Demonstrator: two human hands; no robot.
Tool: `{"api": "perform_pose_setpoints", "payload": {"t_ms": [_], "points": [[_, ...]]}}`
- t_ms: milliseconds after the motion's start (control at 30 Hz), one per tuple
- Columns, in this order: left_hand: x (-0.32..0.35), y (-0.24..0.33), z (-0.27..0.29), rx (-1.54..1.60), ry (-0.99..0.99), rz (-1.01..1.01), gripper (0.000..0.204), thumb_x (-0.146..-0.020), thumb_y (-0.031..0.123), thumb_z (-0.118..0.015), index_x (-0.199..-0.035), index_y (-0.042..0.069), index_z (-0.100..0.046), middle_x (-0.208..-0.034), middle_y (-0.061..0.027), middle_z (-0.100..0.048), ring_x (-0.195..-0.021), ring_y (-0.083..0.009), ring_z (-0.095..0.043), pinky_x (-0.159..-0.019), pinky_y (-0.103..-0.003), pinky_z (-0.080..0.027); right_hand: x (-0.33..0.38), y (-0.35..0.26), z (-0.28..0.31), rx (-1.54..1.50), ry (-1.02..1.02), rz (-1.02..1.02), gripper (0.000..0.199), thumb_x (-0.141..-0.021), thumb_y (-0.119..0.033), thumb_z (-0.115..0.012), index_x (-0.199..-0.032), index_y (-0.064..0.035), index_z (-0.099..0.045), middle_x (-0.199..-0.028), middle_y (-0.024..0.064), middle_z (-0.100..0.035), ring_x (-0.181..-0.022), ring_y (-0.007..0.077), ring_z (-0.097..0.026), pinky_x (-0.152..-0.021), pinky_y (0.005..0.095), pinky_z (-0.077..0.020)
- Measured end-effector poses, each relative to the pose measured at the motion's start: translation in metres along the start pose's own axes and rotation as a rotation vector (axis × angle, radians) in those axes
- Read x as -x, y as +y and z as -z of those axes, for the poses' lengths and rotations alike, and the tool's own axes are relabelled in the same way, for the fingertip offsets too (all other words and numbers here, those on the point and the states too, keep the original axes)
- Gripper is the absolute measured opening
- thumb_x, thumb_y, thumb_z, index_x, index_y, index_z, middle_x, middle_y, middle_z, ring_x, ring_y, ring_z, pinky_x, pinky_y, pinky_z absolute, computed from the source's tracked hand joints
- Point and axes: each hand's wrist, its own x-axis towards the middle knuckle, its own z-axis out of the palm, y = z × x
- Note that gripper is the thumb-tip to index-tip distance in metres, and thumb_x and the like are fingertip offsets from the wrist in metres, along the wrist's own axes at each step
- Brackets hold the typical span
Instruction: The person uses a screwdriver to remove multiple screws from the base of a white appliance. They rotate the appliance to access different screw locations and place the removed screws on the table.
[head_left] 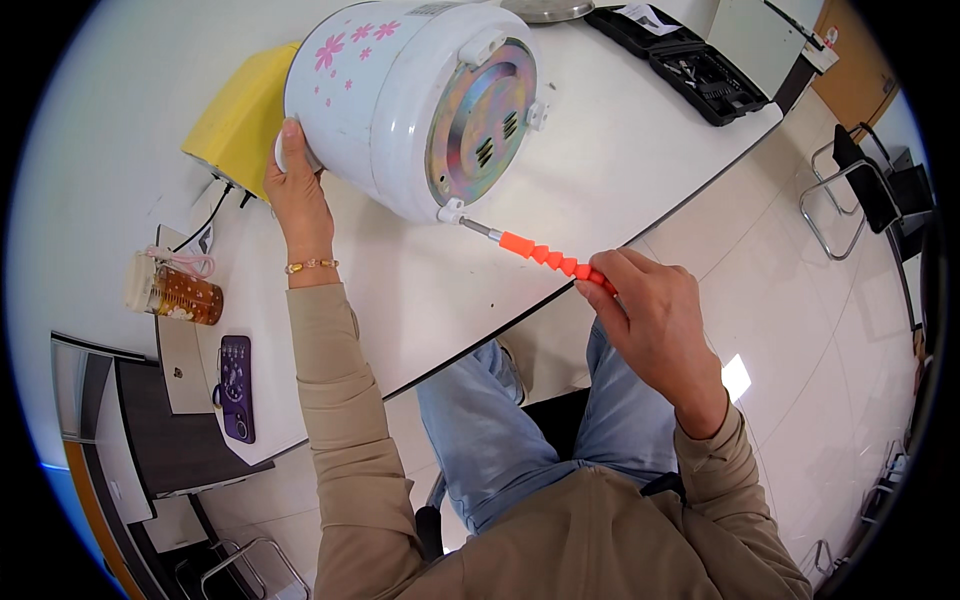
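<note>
A white rice cooker with pink flowers lies tilted on its side, its round metal base plate turned toward the right. My left hand is closed around the handle on the cooker's left side. In my right hand, the fingers are wrapped round the end of an orange flexible screwdriver shaft. Its metal bit reaches the small white foot at the lower edge of the base. Whether the bit sits in a screw there is too small to tell.
Behind the cooker stands a yellow box with a cable. A drink bottle and a purple phone are at the left. An open black tool case and a metal lid lie at the table's far side.
</note>
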Motion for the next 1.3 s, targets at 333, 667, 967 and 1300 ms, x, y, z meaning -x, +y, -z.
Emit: {"api": "perform_pose_setpoints", "payload": {"t_ms": [333, 667, 967, 1300], "points": [[0.0023, 0.0030, -0.0026, -0.008, 0.013, -0.002, 0.046, -0.091, 0.037, -0.063, -0.119, 0.001, -0.057, -0.112, -0.0052, -0.063, -0.097, -0.0139, -0.059, -0.083, -0.030, -0.049, 0.0000, 0.0008, 0.0005, -0.076, -0.065, -0.030, 0.015, -0.087, -0.019, -0.064, -0.087, -0.0060, -0.055, -0.067, 0.0050, -0.058, -0.054, 0.0264, -0.054, -0.047, 0.0365, -0.0383], [0.0007, 0.0007, -0.0016, -0.005, 0.016, -0.005, 0.046, -0.091, 0.038, -0.062, -0.119, 0.002, -0.058, -0.111, -0.0053, -0.063, -0.097, -0.0137, -0.060, -0.082, -0.030, -0.049, -0.0012, 0.0043, -0.0003, -0.011, -0.051, -0.018, 0.015, -0.085, -0.018, -0.065, -0.083, -0.0063, -0.056, -0.070, 0.0056, -0.055, -0.054, 0.0260, -0.052, -0.047, 0.0367, -0.0378], [0.0017, 0.0022, -0.0032, -0.001, 0.023, 0.006, 0.049, -0.090, 0.039, -0.063, -0.120, 0.001, -0.057, -0.112, -0.0055, -0.063, -0.097, -0.0136, -0.059, -0.083, -0.029, -0.048, -0.0008, 0.0033, -0.0045, -0.125, 0.037, 0.005, 0.017, -0.082, -0.016, -0.068, -0.088, -0.0052, -0.055, -0.070, 0.0075, -0.055, -0.055, 0.0269, -0.054, -0.048, 0.0371, -0.0394], [0.0019, 0.0020, -0.0031, -0.010, 0.020, 0.005, 0.049, -0.091, 0.039, -0.063, -0.120, 0.000, -0.057, -0.112, -0.0054, -0.063, -0.097, -0.0136, -0.059, -0.082, -0.029, -0.048, -0.0001, 0.0043, -0.0004, -0.045, -0.027, -0.021, 0.017, -0.083, -0.017, -0.067, -0.083, -0.0051, -0.054, -0.071, 0.0069, -0.057, -0.054, 0.0268, -0.053, -0.047, 0.0367, -0.0390]]}}
